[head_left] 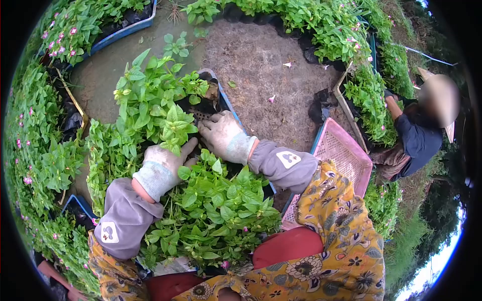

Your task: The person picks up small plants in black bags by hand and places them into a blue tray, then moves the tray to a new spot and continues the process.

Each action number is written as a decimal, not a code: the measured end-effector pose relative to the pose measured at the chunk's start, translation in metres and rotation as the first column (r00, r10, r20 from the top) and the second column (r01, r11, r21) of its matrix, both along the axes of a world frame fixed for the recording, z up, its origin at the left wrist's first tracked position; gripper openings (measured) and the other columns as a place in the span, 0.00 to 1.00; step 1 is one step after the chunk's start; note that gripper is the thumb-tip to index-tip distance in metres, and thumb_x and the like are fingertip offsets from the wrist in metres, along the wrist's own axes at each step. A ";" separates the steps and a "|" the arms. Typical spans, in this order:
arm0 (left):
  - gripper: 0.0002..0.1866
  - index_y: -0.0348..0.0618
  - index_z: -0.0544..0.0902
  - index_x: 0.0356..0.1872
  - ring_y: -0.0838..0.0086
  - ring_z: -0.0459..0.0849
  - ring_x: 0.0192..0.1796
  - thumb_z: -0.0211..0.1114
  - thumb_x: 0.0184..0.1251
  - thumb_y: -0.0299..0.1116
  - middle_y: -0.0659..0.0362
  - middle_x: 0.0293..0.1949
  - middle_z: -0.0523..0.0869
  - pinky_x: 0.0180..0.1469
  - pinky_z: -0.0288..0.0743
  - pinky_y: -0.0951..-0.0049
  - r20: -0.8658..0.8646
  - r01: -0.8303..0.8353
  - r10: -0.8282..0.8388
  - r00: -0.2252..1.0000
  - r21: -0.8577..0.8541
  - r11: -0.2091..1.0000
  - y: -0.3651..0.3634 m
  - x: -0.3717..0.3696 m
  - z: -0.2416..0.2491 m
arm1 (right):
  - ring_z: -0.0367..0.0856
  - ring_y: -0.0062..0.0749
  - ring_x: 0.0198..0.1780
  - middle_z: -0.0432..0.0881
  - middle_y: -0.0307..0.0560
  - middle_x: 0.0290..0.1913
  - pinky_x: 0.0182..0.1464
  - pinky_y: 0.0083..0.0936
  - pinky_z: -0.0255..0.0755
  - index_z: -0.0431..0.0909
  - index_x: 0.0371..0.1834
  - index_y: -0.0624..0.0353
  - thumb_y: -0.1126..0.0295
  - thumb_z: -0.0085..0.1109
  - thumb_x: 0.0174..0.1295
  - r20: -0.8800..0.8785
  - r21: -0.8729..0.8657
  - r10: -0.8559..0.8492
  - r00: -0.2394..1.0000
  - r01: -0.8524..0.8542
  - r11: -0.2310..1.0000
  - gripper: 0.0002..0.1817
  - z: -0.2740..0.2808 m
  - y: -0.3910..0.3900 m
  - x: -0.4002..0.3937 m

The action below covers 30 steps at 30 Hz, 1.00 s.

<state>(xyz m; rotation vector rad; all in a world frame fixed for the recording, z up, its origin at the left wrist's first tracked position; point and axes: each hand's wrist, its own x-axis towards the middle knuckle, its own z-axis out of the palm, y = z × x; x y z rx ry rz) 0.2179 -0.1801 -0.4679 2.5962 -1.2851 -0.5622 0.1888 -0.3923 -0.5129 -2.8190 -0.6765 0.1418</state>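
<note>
Both hands wear pale, soiled work gloves and reach among leafy green seedlings in a blue tray (231,106). My left hand (164,161) is at the base of a tall seedling clump (150,108), its index finger and thumb apart, other fingers partly under leaves. Close beside it, my right hand (221,132) has its fingers stretched toward the gap between the plants, fingertips right at a black plastic grow bag (205,106) near the tray's far end. Nearer my body, another dense seedling clump (221,203) fills the tray.
A pink perforated crate (343,150) stands to the right. Bare soil (261,65) with fallen petals lies ahead. Blue-edged trays (123,36) of pink-flowered plants surround me. At far right a person (419,133) in a conical hat reaches into plants.
</note>
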 end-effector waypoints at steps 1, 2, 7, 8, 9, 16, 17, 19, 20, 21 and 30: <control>0.27 0.52 0.75 0.62 0.55 0.83 0.48 0.60 0.65 0.51 0.49 0.47 0.84 0.45 0.78 0.58 0.024 0.014 -0.014 1.000 -0.035 0.999 -0.001 0.002 0.000 | 0.80 0.41 0.50 0.83 0.50 0.44 0.54 0.38 0.71 0.79 0.50 0.61 0.66 0.55 0.59 -0.089 0.183 -0.017 0.996 0.033 0.982 0.17 0.004 -0.010 0.004; 0.27 0.52 0.75 0.62 0.56 0.83 0.48 0.60 0.64 0.51 0.49 0.46 0.84 0.46 0.78 0.58 -0.016 0.002 -0.002 1.000 0.021 1.000 -0.003 0.004 0.003 | 0.81 0.43 0.49 0.84 0.51 0.44 0.53 0.38 0.72 0.80 0.49 0.59 0.66 0.57 0.60 -0.177 0.361 -0.024 0.984 0.087 0.929 0.16 0.009 -0.021 0.008; 0.29 0.53 0.71 0.67 0.54 0.82 0.51 0.61 0.65 0.48 0.48 0.53 0.81 0.49 0.78 0.58 -0.265 0.022 0.046 0.963 0.248 0.968 -0.006 0.010 0.009 | 0.82 0.42 0.50 0.82 0.48 0.51 0.54 0.31 0.75 0.82 0.47 0.54 0.68 0.59 0.62 0.049 0.629 -0.710 0.702 0.530 0.568 0.11 0.007 -0.134 0.047; 0.30 0.54 0.70 0.67 0.53 0.81 0.52 0.61 0.65 0.47 0.48 0.55 0.80 0.49 0.77 0.57 -0.258 0.008 0.036 0.966 0.166 0.986 -0.001 0.008 0.004 | 0.81 0.44 0.52 0.78 0.47 0.57 0.55 0.33 0.75 0.80 0.51 0.52 0.68 0.59 0.61 0.244 0.529 -0.793 0.558 0.608 0.592 0.14 -0.015 -0.177 0.058; 0.28 0.56 0.71 0.66 0.54 0.82 0.47 0.59 0.65 0.50 0.49 0.49 0.82 0.47 0.78 0.57 -0.230 0.016 0.026 0.973 0.176 0.984 0.002 0.008 -0.002 | 0.79 0.48 0.55 0.74 0.51 0.61 0.55 0.37 0.75 0.74 0.60 0.49 0.65 0.59 0.60 0.355 0.377 -0.823 0.444 0.737 0.561 0.23 -0.032 -0.218 0.066; 0.27 0.60 0.72 0.64 0.56 0.83 0.48 0.60 0.63 0.51 0.51 0.54 0.80 0.48 0.77 0.56 -0.138 -0.001 0.017 0.990 0.117 0.993 0.003 0.005 -0.012 | 0.79 0.58 0.54 0.73 0.68 0.57 0.56 0.45 0.73 0.60 0.71 0.45 0.60 0.56 0.60 0.147 -0.062 -0.962 0.232 0.972 0.225 0.33 -0.038 -0.296 0.119; 0.29 0.59 0.71 0.65 0.55 0.80 0.53 0.61 0.63 0.48 0.51 0.57 0.78 0.53 0.75 0.57 -0.157 0.000 0.021 0.987 0.136 0.991 0.001 0.005 -0.010 | 0.79 0.58 0.54 0.74 0.68 0.56 0.57 0.46 0.72 0.62 0.70 0.45 0.59 0.57 0.60 0.145 -0.071 -0.963 0.227 0.973 0.218 0.33 -0.037 -0.295 0.124; 0.31 0.56 0.70 0.68 0.54 0.73 0.64 0.63 0.61 0.44 0.50 0.63 0.74 0.64 0.69 0.60 -0.198 0.008 0.026 0.980 0.173 0.985 -0.004 0.006 -0.004 | 0.80 0.56 0.52 0.78 0.64 0.54 0.55 0.45 0.73 0.66 0.66 0.44 0.59 0.57 0.61 0.169 -0.103 -0.962 0.215 0.974 0.200 0.28 -0.044 -0.306 0.134; 0.32 0.56 0.70 0.68 0.54 0.72 0.65 0.63 0.61 0.44 0.50 0.64 0.74 0.65 0.68 0.60 -0.232 -0.003 0.049 0.971 0.195 0.981 -0.006 0.006 -0.003 | 0.81 0.56 0.52 0.79 0.62 0.53 0.55 0.45 0.74 0.68 0.65 0.43 0.59 0.57 0.61 0.138 -0.099 -0.968 0.208 0.976 0.196 0.27 -0.045 -0.318 0.140; 0.32 0.56 0.70 0.68 0.54 0.71 0.66 0.63 0.61 0.44 0.50 0.64 0.73 0.66 0.66 0.60 -0.264 -0.016 0.075 0.962 0.216 0.976 -0.007 0.006 -0.003 | 0.81 0.55 0.52 0.81 0.61 0.52 0.55 0.44 0.74 0.69 0.63 0.43 0.59 0.57 0.61 0.109 -0.094 -0.973 0.202 0.977 0.192 0.25 -0.046 -0.325 0.142; 0.32 0.55 0.71 0.68 0.54 0.71 0.66 0.64 0.59 0.44 0.49 0.65 0.73 0.67 0.65 0.61 -0.326 -0.027 0.103 0.940 0.228 0.973 -0.010 0.010 -0.001 | 0.82 0.51 0.44 0.84 0.52 0.39 0.47 0.41 0.74 0.80 0.42 0.51 0.59 0.63 0.57 0.150 0.058 -0.842 0.519 0.845 0.531 0.13 -0.047 -0.279 0.067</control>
